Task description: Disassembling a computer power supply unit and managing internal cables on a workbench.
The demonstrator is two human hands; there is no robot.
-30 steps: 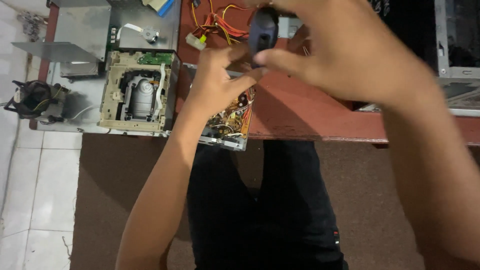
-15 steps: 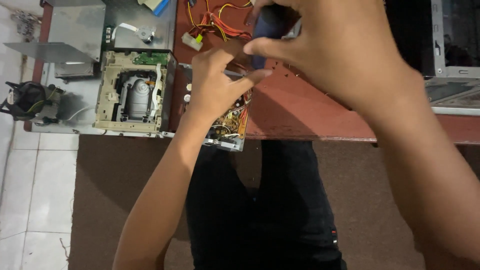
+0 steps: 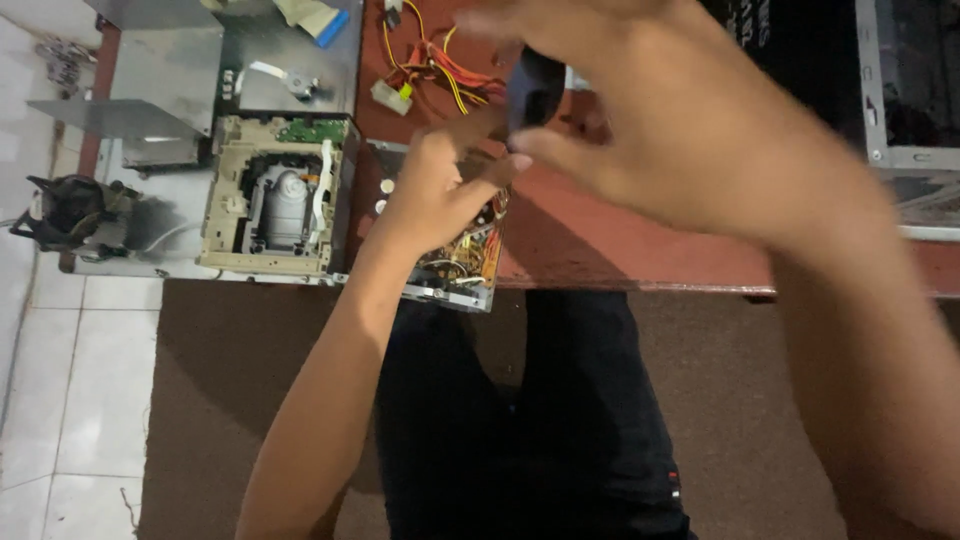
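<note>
A dark screwdriver handle (image 3: 533, 88) is gripped in the right hand (image 3: 660, 130), fingers closed round it; the hand is blurred and held above the opened power supply unit (image 3: 455, 265). The shaft and tip are hidden behind the left hand, so contact with a screw cannot be confirmed. The left hand (image 3: 435, 195) is laid on top of the power supply unit, fingers curled; whether something is pinched under them cannot be told.

Progress, as judged: the power supply unit is already without its cover, with board, coils and yellow windings exposed. It sits on the red-brown table (image 3: 620, 250), its near corner overhanging the table edge above the person's lap. Removal of the inner parts appears unfinished, since the board is still seated in the metal case.

Contents noted: the case holds the circuit board; a bundle of red, yellow and orange wires (image 3: 440, 65) with a white connector runs out on the far side of the unit. Just left of the unit, an opened optical drive (image 3: 280, 195) is seen, its beige frame holding the mechanism and a white ribbon cable. Grey metal covers (image 3: 160, 90) lie beyond the drive.
</note>
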